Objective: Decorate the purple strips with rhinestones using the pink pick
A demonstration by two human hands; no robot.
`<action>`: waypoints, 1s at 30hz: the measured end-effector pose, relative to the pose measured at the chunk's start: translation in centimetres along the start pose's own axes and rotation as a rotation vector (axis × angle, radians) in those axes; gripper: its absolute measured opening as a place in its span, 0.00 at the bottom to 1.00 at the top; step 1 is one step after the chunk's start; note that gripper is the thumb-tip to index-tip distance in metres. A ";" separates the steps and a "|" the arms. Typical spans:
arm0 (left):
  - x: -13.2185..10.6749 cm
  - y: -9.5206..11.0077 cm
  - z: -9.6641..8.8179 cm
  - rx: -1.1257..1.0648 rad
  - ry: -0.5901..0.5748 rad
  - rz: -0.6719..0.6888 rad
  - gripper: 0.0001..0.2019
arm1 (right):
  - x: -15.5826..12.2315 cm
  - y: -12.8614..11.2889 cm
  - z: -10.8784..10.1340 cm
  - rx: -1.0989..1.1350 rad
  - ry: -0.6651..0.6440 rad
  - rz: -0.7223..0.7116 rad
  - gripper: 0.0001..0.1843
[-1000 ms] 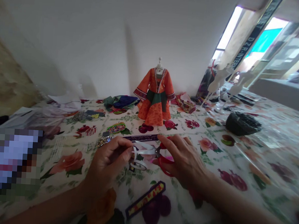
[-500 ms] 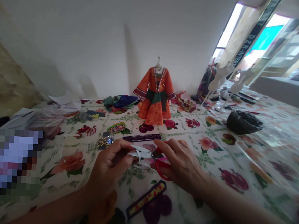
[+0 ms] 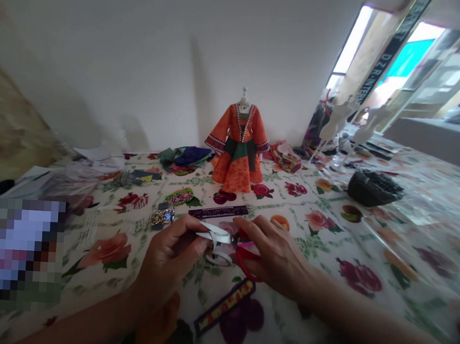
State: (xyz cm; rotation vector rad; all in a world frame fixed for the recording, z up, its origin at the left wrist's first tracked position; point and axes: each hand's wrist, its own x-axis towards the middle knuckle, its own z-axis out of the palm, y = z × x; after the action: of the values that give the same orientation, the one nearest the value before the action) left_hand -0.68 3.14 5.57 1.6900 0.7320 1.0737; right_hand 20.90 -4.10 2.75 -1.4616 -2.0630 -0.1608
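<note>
Scissors (image 3: pixel 226 238) with rounded red handles are gripped by the right hand (image 3: pixel 277 255) above the flower-patterned tabletop (image 3: pixel 283 328), narrow blades pointing left toward a thin, curling white strip (image 3: pixel 214 245) pinched by the left hand (image 3: pixel 172 251).

The one camera looks out from the person's head, above and behind the left hand (image 3: pixel 174 249) and the right hand (image 3: pixel 272 252), facing forward and down across the desk (image 3: pixel 283 320), with both forearms (image 3: pixel 361 315) running in from the lower corners. It is near enough that the hands look large just below the centre, while the orange dress (image 3: pixel 241 152) beyond them appears small and whole before the wall (image 3: pixel 143 57). Its wide view reaches a slanting window (image 3: pixel 353 42), far past the right hand.
</note>
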 end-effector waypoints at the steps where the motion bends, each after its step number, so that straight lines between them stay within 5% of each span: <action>1: 0.0 0.0 0.0 -0.004 0.001 0.001 0.08 | 0.0 0.0 0.0 0.006 -0.006 0.002 0.24; 30: -0.5 -0.2 0.1 -0.127 -0.011 -0.094 0.08 | -0.1 -0.6 -0.5 0.085 -0.095 0.011 0.22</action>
State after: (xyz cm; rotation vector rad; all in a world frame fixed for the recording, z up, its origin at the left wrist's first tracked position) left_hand -0.78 2.71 5.25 1.5380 0.7146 1.0233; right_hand 20.56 -4.60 3.29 -1.4534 -2.1102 0.0016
